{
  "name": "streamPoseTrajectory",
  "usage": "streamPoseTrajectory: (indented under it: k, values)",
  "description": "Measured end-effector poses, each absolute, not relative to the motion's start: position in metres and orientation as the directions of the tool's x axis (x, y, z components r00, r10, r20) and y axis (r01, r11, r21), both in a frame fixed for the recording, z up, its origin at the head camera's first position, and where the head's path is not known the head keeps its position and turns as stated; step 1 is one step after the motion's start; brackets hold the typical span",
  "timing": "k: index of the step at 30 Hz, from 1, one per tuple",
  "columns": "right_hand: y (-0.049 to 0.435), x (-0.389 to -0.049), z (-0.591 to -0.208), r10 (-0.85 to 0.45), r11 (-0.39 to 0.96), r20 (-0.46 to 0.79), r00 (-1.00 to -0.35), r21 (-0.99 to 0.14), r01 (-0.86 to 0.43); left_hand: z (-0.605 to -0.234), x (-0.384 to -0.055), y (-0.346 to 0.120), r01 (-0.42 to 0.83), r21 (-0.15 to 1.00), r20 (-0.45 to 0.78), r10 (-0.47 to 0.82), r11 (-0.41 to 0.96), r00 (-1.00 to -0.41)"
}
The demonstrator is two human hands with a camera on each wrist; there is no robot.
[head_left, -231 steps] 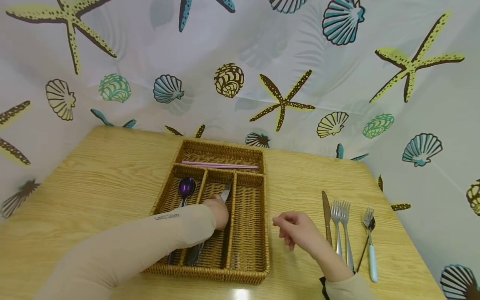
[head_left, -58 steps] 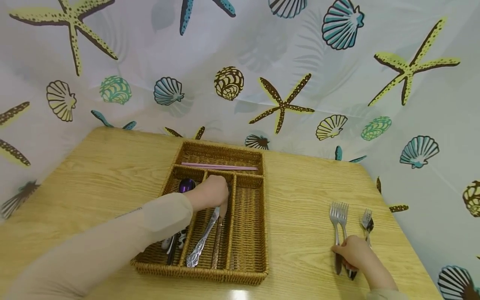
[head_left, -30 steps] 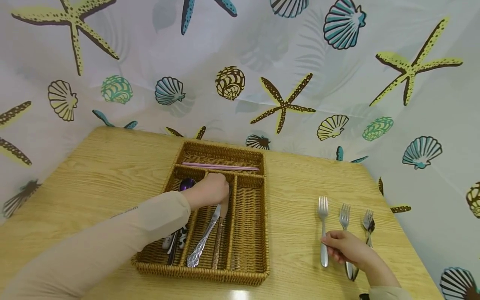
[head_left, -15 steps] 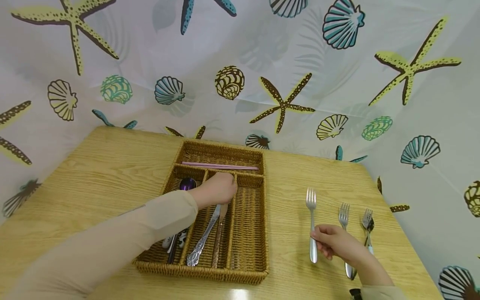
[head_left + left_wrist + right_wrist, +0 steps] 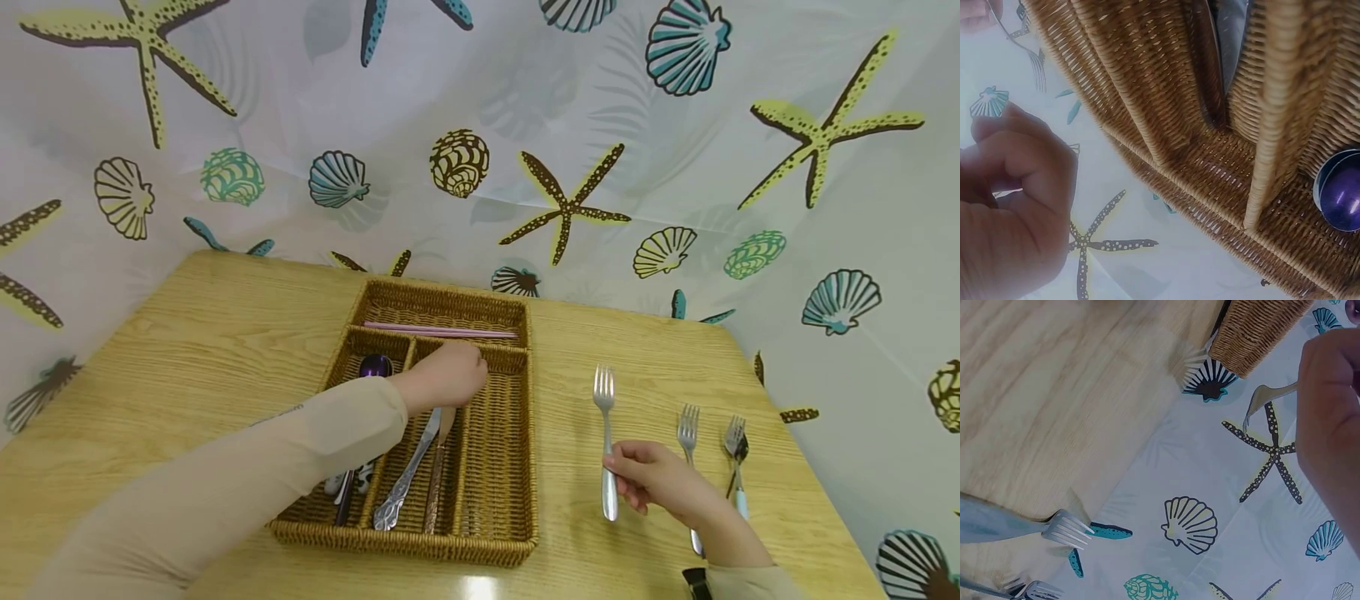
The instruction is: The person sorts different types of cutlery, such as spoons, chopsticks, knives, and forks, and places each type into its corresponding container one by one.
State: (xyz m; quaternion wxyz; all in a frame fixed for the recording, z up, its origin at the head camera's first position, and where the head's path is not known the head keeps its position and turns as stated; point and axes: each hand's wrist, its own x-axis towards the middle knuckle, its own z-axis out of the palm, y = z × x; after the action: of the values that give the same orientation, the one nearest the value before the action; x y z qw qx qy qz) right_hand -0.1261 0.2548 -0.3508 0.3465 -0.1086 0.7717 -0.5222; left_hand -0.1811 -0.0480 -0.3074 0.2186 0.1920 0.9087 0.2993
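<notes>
My right hand (image 5: 660, 479) pinches a silver fork (image 5: 608, 492) by its handle, tines pointing away from me, to the right of the wicker cutlery tray (image 5: 534, 467). The right wrist view also catches that fork (image 5: 1266, 395) beside the fingers. My left hand (image 5: 450, 375), fingers loosely curled and nothing in them, hovers over the divider between the tray's middle and right compartments. Beneath it, a silver knife (image 5: 405, 483) and a copper-coloured knife (image 5: 436, 479) lie side by side in the middle compartment. Left of them sits a purple spoon (image 5: 375, 365) among other cutlery, partly hidden by my sleeve.
Pink chopsticks (image 5: 442, 331) lie in the tray's back compartment. On the table (image 5: 600, 567) at right are another silver fork (image 5: 687, 425), a small fork with a pale blue handle (image 5: 741, 502) and a dark spoon (image 5: 742, 450). A shell-print cloth (image 5: 420, 108) stands behind.
The copper-coloured knife has gone from the table into the middle compartment. My right hand has taken one fork from its pair and carried it left. The left hand has shifted slightly right.
</notes>
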Motion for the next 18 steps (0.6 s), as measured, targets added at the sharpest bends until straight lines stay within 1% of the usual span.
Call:
streamPoseTrajectory:
  k: [2,3,5,9,11,18]
  values:
    - [0.252,-0.126,-0.351,-0.539,0.424,-0.407,-0.737,-0.888,0.181,-0.306,-0.180,-0.047,0.224,0.627,-0.277,0.482,0.746,-0.831]
    - [0.250,-0.126,-0.350,-0.544,0.420,-0.400,-0.737,-0.891,0.174,-0.305,-0.180,-0.046,0.258,0.605,-0.268,0.498,0.753,-0.825]
    - [0.247,-0.126,-0.350,-0.554,0.409,-0.388,-0.736,-0.898,0.165,-0.304,-0.179,-0.045,0.266,0.607,-0.261,0.504,0.749,-0.824]
    - [0.240,-0.125,-0.347,-0.579,0.380,-0.363,-0.730,-0.912,0.152,-0.303,-0.179,-0.040,0.258,0.628,-0.251,0.505,0.734,-0.826]
    - [0.237,-0.124,-0.345,-0.586,0.370,-0.359,-0.727,-0.916,0.154,-0.305,-0.180,-0.037,0.226,0.655,-0.255,0.492,0.721,-0.832]
    - [0.225,-0.123,-0.344,-0.584,0.379,-0.366,-0.724,-0.912,0.155,-0.307,-0.180,-0.030,0.247,0.651,-0.246,0.507,0.718,-0.826]
